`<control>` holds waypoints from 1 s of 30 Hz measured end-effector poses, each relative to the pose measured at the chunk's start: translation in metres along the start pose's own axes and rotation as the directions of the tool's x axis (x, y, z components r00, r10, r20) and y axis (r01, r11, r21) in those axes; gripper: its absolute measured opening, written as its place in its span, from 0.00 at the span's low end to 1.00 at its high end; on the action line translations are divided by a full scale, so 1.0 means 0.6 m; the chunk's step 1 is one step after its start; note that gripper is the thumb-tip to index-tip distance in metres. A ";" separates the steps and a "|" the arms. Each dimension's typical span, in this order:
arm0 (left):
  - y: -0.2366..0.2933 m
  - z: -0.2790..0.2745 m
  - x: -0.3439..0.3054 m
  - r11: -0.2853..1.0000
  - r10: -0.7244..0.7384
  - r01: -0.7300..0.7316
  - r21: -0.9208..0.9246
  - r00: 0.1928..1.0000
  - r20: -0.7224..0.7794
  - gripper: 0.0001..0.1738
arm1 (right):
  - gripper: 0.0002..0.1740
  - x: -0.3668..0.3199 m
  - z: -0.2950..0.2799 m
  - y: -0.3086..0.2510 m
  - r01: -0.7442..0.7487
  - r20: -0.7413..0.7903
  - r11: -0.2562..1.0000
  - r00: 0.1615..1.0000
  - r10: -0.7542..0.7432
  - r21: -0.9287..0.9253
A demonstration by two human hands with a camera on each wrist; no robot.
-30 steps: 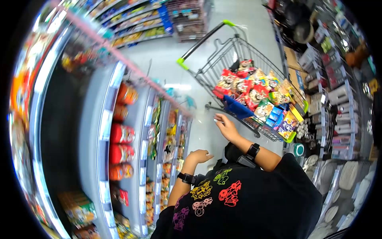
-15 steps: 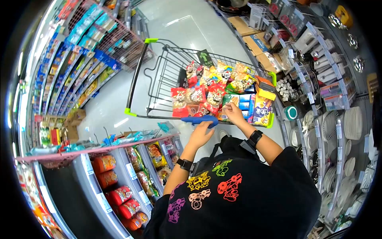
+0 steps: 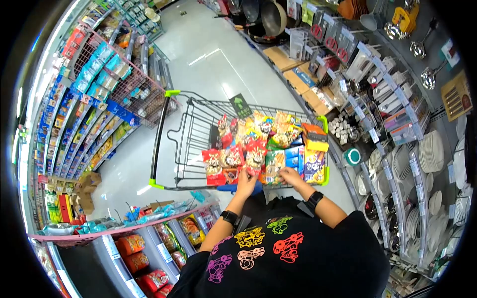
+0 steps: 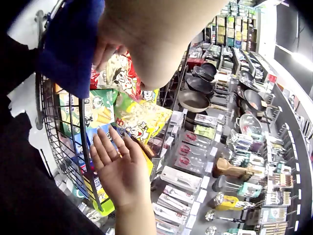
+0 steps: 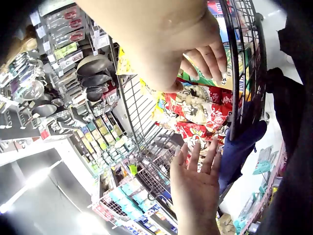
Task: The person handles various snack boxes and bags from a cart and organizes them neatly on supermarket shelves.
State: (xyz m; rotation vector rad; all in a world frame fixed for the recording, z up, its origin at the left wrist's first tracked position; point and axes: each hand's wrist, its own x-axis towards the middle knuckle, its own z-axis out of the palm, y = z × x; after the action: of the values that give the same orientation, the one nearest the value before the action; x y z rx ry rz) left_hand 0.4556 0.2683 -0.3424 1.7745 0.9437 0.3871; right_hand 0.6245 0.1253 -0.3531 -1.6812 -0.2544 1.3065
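Observation:
In the head view a shopping cart [image 3: 171,144] full of packaged snacks stands before me. My left hand [image 3: 246,184] reaches over its near side, fingertips at a red snack bag [image 3: 256,153]. The right wrist view also shows the left hand [image 5: 196,183] with fingers straight and spread. My right hand [image 3: 294,178] is over the near rim, beside a green snack pack [image 3: 275,164] and a blue package [image 3: 294,158]. Its palm shows with fingers extended in the left wrist view. A blue cloth-like item [image 3: 242,188] hangs on the near rim, partly behind the left hand.
Kitchenware shelves with plates [image 3: 430,151], ladles [image 3: 417,48] and pans [image 3: 272,19] line the right side. Snack shelves with red jars [image 3: 155,279] stand close at the lower left. A pink wire rack [image 3: 136,92] is beyond the cart handle [image 3: 160,139].
The cart now sits closer to my body and lower in view. Both hands have come over its near side; the left moved from the blue item to the red bag.

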 end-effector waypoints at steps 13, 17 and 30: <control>-0.177 0.000 0.188 0.952 -0.297 0.306 -0.025 0.938 0.177 0.31 | 0.22 0.117 0.056 -0.058 -0.166 0.084 0.972 0.985 0.153 0.165; -0.088 -0.032 0.199 0.897 -0.388 0.428 -0.108 0.881 0.271 0.23 | 0.39 0.139 0.088 -0.112 -0.187 0.012 0.982 0.982 0.187 0.017; -0.072 -0.021 0.210 0.801 -0.501 0.590 -0.098 0.752 0.429 0.28 | 0.23 0.160 0.087 -0.089 -0.045 0.034 0.990 0.998 0.050 -0.131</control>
State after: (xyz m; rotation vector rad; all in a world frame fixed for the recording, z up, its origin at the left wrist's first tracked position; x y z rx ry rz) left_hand 0.5099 0.3777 -0.3975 1.2153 1.0351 -0.2276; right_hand 0.6392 0.2448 -0.3718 -1.7824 -0.3298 1.3830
